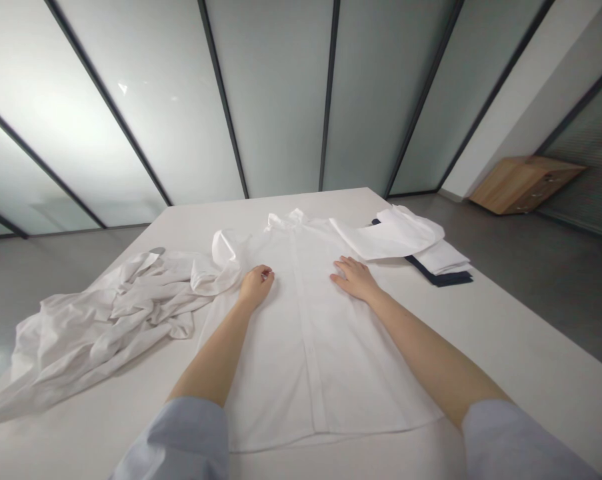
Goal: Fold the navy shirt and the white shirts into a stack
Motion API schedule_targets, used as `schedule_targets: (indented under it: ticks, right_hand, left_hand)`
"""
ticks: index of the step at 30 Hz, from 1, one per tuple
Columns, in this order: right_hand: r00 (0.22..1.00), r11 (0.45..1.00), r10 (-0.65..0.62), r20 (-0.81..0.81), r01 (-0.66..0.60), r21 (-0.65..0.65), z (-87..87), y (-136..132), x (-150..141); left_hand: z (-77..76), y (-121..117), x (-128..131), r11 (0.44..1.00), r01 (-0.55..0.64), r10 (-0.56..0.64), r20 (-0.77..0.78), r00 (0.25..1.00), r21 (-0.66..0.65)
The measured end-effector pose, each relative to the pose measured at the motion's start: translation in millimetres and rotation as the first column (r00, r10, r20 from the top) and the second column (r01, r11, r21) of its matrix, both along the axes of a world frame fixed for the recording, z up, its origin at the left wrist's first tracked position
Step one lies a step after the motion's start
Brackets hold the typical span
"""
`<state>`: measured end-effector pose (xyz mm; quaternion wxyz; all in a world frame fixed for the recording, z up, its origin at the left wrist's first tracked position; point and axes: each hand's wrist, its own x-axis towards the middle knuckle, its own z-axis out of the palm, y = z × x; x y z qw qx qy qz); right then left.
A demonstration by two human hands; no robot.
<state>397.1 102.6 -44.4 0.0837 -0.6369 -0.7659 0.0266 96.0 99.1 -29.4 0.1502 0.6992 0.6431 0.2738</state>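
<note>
White cloth (101, 320) lies in a loose, crumpled heap at the left of the worktop (525, 353), its folds slumping as soft, light fabric does. Between it and the shirt (281, 347), the left sleeve (223, 263) is bunched up; it looks limp enough to be drawn straight by its cuff, with little pull. The left hand (255, 288) is at that side of the shirt, its fingers (267, 270) curled in towards the thumb; whether they pinch any fabric, I cannot tell. The shirt lies spread in the middle of the worktop, collar (285, 219) at the far end and hem (381, 431) towards the wearer. It seems thin, light and not at all fragile, but apt to wrinkle or shift if dragged from one point. The collar and the placket (308, 353) probably have more body, so they should hold a line better than the body panels, which call for a wide hold, one hand at each side seam or shoulder. The right hand (357, 280) is on the other half, palm down, fingers (345, 263) released and spread, gripping nothing. Beyond it, the right sleeve (395, 239) reaches out over folded white cloth (443, 259), with dark cloth (445, 279) underneath; lifting by the cuff would spare that stack.
</note>
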Motion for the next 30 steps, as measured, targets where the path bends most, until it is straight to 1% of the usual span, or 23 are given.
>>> schedule_targets:
  ticks: [15, 17, 21, 24, 27, 30]
  right_hand:
    - [1.000, 1.000, 0.000, -0.008, 0.000, -0.004, 1.9, 0, -1]
    - [1.000, 1.000, -0.001, -0.010, 0.001, -0.006, 1.8, 0, 0]
    - [1.000, 1.000, -0.010, -0.028, 0.010, 0.006, -0.4, -1, -1]
    - [0.996, 0.998, -0.026, -0.082, 0.031, 0.056, 0.3, -1, -1]
    - [0.988, 0.983, -0.072, -0.140, 0.094, 0.157, 10.1, 2, 3]
    - [0.981, 0.954, -0.140, -0.133, 0.170, 0.248, 30.1, 11, 22]
  left_hand:
    - [-2.5, 0, 2, 1.000, 0.017, -0.017, -0.022, 1.000, -0.011]
    - [-3.7, 0, 2, 1.000, 0.024, -0.024, -0.042, 0.999, -0.001]
    - [-5.6, 1, 2, 0.997, 0.057, -0.051, -0.134, 0.990, 0.047]
    - [-6.2, 1, 1, 0.997, 0.068, -0.059, -0.170, 0.984, 0.046]
    - [-6.5, 2, 1, 0.996, 0.072, -0.063, -0.180, 0.982, 0.045]
    - [-6.1, 1, 2, 0.996, 0.072, -0.062, -0.184, 0.981, 0.049]
